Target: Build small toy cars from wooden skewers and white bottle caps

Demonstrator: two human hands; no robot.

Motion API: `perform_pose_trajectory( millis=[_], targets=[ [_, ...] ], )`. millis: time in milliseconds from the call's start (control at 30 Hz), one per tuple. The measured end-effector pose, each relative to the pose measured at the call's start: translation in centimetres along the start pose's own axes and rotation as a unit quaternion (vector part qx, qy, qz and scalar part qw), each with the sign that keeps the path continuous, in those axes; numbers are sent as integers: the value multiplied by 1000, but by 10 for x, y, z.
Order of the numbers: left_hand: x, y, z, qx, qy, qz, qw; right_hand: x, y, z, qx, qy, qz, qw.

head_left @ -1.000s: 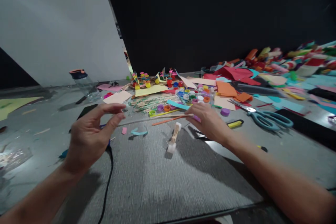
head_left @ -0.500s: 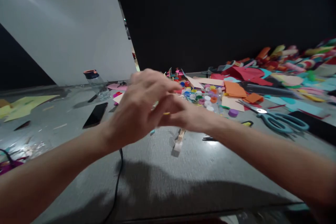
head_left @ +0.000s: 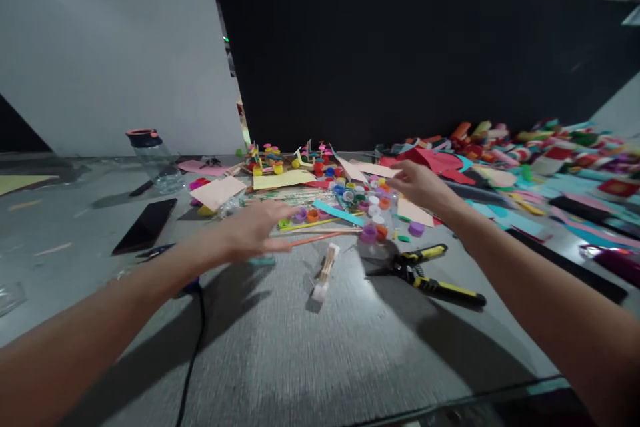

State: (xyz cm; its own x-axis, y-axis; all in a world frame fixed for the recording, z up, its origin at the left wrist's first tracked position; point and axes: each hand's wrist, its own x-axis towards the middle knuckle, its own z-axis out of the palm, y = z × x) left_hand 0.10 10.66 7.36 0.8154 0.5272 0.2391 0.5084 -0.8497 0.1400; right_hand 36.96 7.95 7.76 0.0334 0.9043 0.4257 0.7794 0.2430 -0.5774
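Observation:
My left hand (head_left: 257, 227) is open, its fingers stretched out above the near end of an orange stick (head_left: 320, 238); whether it touches the stick I cannot tell. My right hand (head_left: 417, 183) reaches over the papers behind the bottle caps (head_left: 375, 210), with loosely bent fingers and nothing visible in them. Between my arms lies a short bundle of wooden sticks (head_left: 327, 265) with whitish lumps at both ends. Yellow-and-black pliers (head_left: 415, 270) rest with jaws spread beside it. A blue paper strip (head_left: 339, 213) lies across thin sticks.
A dark phone (head_left: 145, 225) and a clear bottle (head_left: 157, 163) stand to the left. A black cable (head_left: 193, 353) runs toward the near edge. Red paper (head_left: 430, 160) and piled colourful rolls (head_left: 575, 147) spread along the right. A black panel (head_left: 400, 67) rises behind.
My hands were together in front of me and have parted, left hand lower and right hand to the right. The view has turned slightly right, and the pliers and stick bundle now show whole.

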Motion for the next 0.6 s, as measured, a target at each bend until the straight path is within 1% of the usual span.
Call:
perform_pose_trajectory(
  millis=[67, 100, 167, 233, 300, 367, 500, 600],
  targets=[
    [2, 14, 16, -27, -57, 17, 998, -22, 3, 15, -63, -61, -24, 996],
    [3, 19, 24, -38, -73, 18, 996, -33, 0, 24, -87, -96, -43, 991],
    [6, 27, 38, -60, -92, 8, 994, -52, -11, 42, -124, -163, -87, 975],
    [10, 30, 50, -83, -103, -4, 991, -64, -24, 59, -152, -209, -126, 958],
    [15, 30, 58, -110, -108, -9, 988, -68, -35, 73, -174, -232, -149, 945],
    [19, 30, 63, -139, -109, -9, 984, -67, -42, 84, -190, -243, -159, 938],
    [23, 28, 69, -183, -108, -11, 977, -61, -48, 98, -208, -251, -162, 931],
    [21, 26, 71, -205, -104, -17, 973, -57, -52, 106, -213, -259, -157, 929]
  ],
)
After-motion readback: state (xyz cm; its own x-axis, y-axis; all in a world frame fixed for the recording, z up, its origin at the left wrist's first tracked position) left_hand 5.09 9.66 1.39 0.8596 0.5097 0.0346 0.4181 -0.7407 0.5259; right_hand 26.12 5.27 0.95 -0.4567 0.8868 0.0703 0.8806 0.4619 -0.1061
